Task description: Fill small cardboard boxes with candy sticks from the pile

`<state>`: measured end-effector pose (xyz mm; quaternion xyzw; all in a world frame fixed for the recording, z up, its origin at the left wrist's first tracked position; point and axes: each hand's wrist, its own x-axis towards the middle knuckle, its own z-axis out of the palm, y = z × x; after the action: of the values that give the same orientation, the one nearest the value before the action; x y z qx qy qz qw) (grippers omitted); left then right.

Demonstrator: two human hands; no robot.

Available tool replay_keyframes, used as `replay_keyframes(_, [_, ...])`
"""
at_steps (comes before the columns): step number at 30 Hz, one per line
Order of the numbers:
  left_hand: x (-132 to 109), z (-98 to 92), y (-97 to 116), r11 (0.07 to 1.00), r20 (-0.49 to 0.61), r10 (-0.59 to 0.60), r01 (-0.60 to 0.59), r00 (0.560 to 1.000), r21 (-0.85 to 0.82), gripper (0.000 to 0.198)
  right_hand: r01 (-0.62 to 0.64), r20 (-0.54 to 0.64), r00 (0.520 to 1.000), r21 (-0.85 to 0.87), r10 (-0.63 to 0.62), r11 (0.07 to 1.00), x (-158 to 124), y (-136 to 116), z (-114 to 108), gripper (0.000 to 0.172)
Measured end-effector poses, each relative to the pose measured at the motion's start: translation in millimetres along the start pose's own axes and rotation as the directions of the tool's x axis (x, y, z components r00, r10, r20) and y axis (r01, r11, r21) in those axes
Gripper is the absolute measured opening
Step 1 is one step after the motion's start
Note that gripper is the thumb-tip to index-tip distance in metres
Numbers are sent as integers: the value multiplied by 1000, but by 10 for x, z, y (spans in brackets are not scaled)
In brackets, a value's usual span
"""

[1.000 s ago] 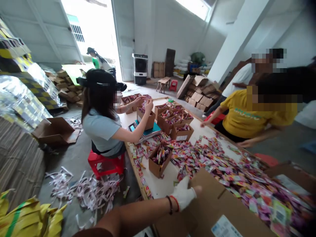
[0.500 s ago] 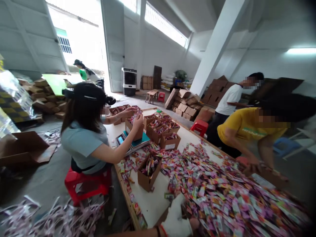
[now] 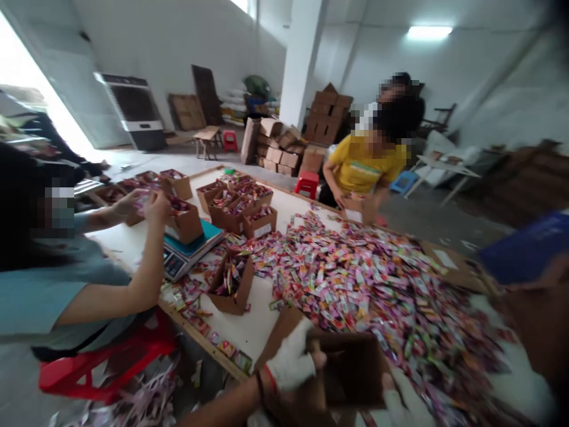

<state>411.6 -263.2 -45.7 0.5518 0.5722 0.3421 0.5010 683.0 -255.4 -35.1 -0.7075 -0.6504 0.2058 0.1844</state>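
Observation:
An open, empty cardboard box point(image 3: 355, 369) is between my hands at the bottom of the view, its dark inside facing me. My left hand point(image 3: 293, 359), in a white glove with bare fingertips, grips the box's left wall. On the other side, my right hand point(image 3: 402, 398), also gloved, has its thumb hooked over the right wall; its other fingers are hidden. Just beyond the box spreads a large heap of small, colourful packets point(image 3: 338, 284). A filled small carton point(image 3: 233, 284) stands on the white table point(image 3: 258, 305) to the left.
At the left a co-worker in light blue point(image 3: 89, 296) handles packets above a carton on a scale point(image 3: 189, 252). Several filled cartons point(image 3: 260, 222) stand behind. Across the table, a person in yellow point(image 3: 362, 163) holds a box. A blurred blue shape point(image 3: 524, 249) is at right.
My view has swung right. The empty box has come into full view between my hands, and my right hand now shows. The person in yellow has straightened up with a box.

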Motion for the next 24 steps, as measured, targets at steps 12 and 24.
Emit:
replay_keyframes(12, [574, -497, 355, 935, 281, 122, -205, 952, 290, 36, 65, -360, 933, 96, -26, 993, 40, -320, 582, 13])
replay_keyframes(24, [-101, -79, 371, 427, 373, 282, -463, 884, 776, 27, 101, 67, 993, -60, -97, 993, 121, -816, 208, 18])
